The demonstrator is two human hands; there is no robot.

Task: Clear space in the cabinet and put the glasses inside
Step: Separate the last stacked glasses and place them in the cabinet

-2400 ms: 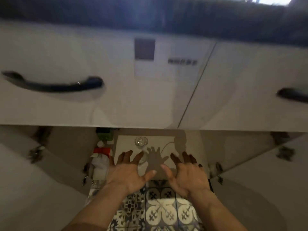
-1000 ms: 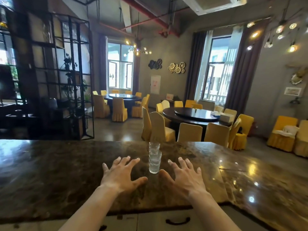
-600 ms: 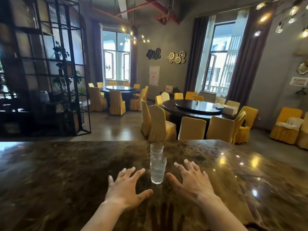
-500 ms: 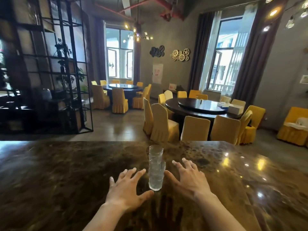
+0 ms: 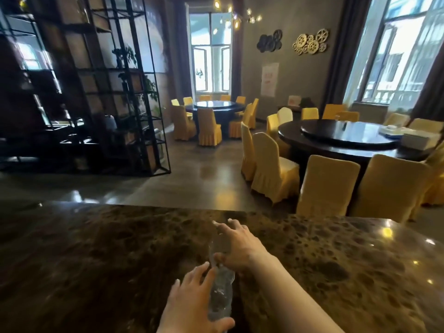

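Both hands have closed in on the stack of clear nested drinking glasses (image 5: pixel 219 292) since half a second ago; before, they hovered spread either side of it. Stack sits toward the near edge of the dark brown marble countertop (image 5: pixel 96 255), roughly mid-width, and now looks tilted toward the camera rather than upright; whether its base is off the stone, cannot tell.

Left hand (image 5: pixel 192 306) wraps the lower glass, thumb curled across the near side, fingers up the left wall. Right hand (image 5: pixel 237 246) covers the upper glass from the right, thumb pressed at the join, fingers extended past the rim and partly splayed, so not a full fist. My read: two-point hold keeps the nested glasses from sliding apart or rattling during the carry.

Both forearms come in from the bottom edge, right arm reaching further out.

Cabinet isn't in view. Beyond the far edge: yellow-covered chairs (image 5: pixel 274 169), round dark dining table (image 5: pixel 346 138), black metal shelving rack (image 5: pixel 103 92).
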